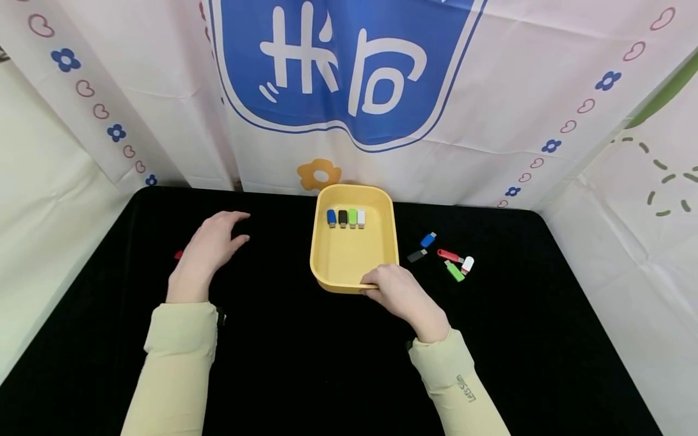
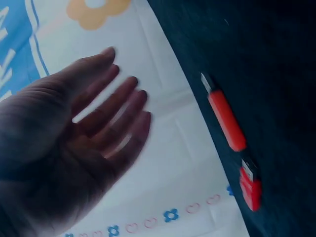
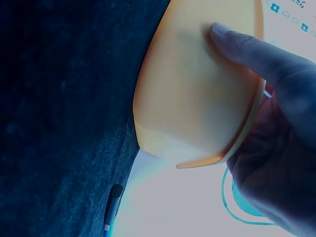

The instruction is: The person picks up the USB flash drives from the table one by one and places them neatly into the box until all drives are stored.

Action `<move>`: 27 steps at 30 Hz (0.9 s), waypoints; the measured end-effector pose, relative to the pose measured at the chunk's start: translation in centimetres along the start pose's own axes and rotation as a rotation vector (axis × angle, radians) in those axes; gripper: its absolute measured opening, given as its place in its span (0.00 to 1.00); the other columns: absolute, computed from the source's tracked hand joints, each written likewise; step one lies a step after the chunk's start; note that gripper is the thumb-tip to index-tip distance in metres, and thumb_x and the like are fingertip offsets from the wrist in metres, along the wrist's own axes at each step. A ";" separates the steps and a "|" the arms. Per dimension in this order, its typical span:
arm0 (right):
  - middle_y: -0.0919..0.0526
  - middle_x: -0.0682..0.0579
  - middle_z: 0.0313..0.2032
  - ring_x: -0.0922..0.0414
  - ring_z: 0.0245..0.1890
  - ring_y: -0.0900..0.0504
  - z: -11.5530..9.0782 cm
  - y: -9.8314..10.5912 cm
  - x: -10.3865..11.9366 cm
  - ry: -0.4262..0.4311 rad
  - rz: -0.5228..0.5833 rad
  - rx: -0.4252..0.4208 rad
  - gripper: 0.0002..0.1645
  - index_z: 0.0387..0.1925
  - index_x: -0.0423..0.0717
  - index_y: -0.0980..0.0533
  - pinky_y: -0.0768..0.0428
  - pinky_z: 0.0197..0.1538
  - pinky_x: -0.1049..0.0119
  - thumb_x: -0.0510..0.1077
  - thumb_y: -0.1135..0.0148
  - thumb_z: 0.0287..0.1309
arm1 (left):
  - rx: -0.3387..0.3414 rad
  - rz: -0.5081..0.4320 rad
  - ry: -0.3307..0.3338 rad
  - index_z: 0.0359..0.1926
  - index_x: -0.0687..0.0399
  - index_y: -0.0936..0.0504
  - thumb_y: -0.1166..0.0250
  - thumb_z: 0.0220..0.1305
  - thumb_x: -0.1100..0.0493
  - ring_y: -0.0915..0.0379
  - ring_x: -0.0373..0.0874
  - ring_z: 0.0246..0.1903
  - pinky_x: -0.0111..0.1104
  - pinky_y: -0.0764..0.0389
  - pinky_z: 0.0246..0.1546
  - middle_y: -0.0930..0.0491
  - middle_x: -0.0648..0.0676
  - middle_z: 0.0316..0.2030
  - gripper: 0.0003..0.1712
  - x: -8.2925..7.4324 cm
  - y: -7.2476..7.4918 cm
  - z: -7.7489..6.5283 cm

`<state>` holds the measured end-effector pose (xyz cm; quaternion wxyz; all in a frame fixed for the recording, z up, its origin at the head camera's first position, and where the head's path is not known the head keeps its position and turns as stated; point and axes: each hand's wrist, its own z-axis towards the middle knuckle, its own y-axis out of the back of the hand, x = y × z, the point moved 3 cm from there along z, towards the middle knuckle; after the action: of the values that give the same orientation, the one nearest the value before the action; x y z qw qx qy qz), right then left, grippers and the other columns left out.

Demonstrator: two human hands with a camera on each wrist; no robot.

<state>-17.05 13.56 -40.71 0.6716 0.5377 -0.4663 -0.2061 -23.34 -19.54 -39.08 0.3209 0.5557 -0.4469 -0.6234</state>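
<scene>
My right hand [image 1: 400, 293] pinches the near wall of a yellow plastic tray [image 1: 322, 266], its thumb against the outer face in the right wrist view. Inside the tray, a blue USB stick [image 1: 331, 218], a black one [image 1: 343, 218], a green one [image 1: 352, 217] and a white one [image 1: 361, 218] lie in a row toward the far end. Over the table's left side, my left hand [image 1: 211, 245] holds nothing, its fingers loosely extended. Beside it in the left wrist view lie a red USB stick [image 2: 227, 118] and a second red one [image 2: 251, 190].
Right of the tray, a blue USB stick [image 1: 428, 240], a black one [image 1: 417, 255], a red one [image 1: 449, 255], a white one [image 1: 468, 264] and a green one [image 1: 454, 271] lie scattered on the black tabletop [image 1: 305, 363]. A printed curtain [image 1: 262, 151] hangs behind the table.
</scene>
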 end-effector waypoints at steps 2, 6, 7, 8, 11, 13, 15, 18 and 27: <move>0.17 0.62 0.24 0.64 0.27 0.24 0.0 0.0 0.0 0.001 0.001 0.001 0.07 0.26 0.54 0.15 0.24 0.37 0.67 0.43 0.30 0.59 | 0.056 0.013 0.039 0.69 0.67 0.34 0.39 0.70 0.61 0.38 0.72 0.65 0.62 0.35 0.64 0.35 0.74 0.66 0.30 0.8 -0.1 -0.1; 0.16 0.62 0.26 0.64 0.28 0.23 0.0 0.0 -0.1 0.003 0.009 -0.001 0.06 0.27 0.54 0.15 0.23 0.37 0.67 0.43 0.30 0.59 | 0.155 0.040 0.098 0.69 0.70 0.36 0.39 0.69 0.62 0.39 0.74 0.64 0.63 0.36 0.64 0.36 0.77 0.65 0.32 1.9 -0.2 -0.5; 0.16 0.62 0.26 0.64 0.28 0.22 0.0 0.0 -0.1 0.003 0.011 -0.002 0.06 0.27 0.54 0.15 0.23 0.37 0.67 0.43 0.30 0.59 | 0.174 0.044 0.110 0.69 0.70 0.35 0.39 0.69 0.62 0.38 0.74 0.63 0.62 0.35 0.64 0.35 0.77 0.64 0.31 2.1 -0.2 -0.6; 0.15 0.62 0.26 0.64 0.28 0.22 0.0 0.1 -0.1 0.002 0.013 -0.002 0.05 0.27 0.54 0.15 0.23 0.38 0.66 0.43 0.30 0.59 | 0.189 0.050 0.119 0.68 0.71 0.34 0.39 0.69 0.62 0.37 0.73 0.62 0.62 0.35 0.63 0.34 0.77 0.64 0.31 2.3 -0.3 -0.7; 0.15 0.62 0.26 0.64 0.29 0.22 0.0 0.1 -0.1 -0.003 0.017 0.000 0.05 0.27 0.54 0.15 0.23 0.38 0.66 0.43 0.30 0.59 | 0.220 0.058 0.145 0.65 0.71 0.31 0.39 0.68 0.62 0.33 0.72 0.58 0.62 0.31 0.60 0.31 0.76 0.61 0.27 2.7 -0.3 -0.9; 0.15 0.62 0.26 0.64 0.29 0.22 -0.1 0.1 -0.1 -0.008 0.016 0.002 0.06 0.27 0.54 0.15 0.23 0.38 0.66 0.43 0.30 0.59 | 0.236 0.062 0.154 0.63 0.71 0.29 0.39 0.68 0.62 0.31 0.71 0.56 0.61 0.30 0.58 0.30 0.76 0.60 0.26 2.9 -0.3 -1.0; 0.15 0.62 0.26 0.64 0.29 0.22 -0.1 0.1 -0.1 -0.010 0.017 0.004 0.06 0.27 0.54 0.15 0.23 0.38 0.66 0.43 0.30 0.59 | 0.245 0.062 0.155 0.62 0.71 0.27 0.39 0.67 0.64 0.31 0.70 0.56 0.61 0.29 0.57 0.29 0.76 0.59 0.24 3.2 -0.3 -1.0; 0.15 0.62 0.27 0.64 0.30 0.21 -0.1 0.1 -0.1 -0.010 0.014 0.005 0.05 0.27 0.54 0.15 0.23 0.38 0.66 0.43 0.29 0.58 | 0.245 0.062 0.153 0.60 0.71 0.26 0.40 0.66 0.66 0.30 0.67 0.53 0.60 0.29 0.56 0.28 0.75 0.58 0.22 3.6 -0.3 -1.0; 0.15 0.62 0.27 0.63 0.30 0.21 0.0 0.2 0.0 -0.009 0.023 0.012 0.05 0.27 0.53 0.15 0.23 0.39 0.66 0.42 0.30 0.59 | 0.224 0.029 0.188 0.52 0.68 0.23 0.42 0.66 0.68 0.30 0.57 0.41 0.53 0.26 0.45 0.23 0.67 0.45 0.15 4.3 -0.4 -1.0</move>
<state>-17.07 13.66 -40.55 0.6687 0.5352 -0.4766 -0.1979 -23.04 -23.48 -41.16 0.3061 0.6374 -0.4896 -0.5101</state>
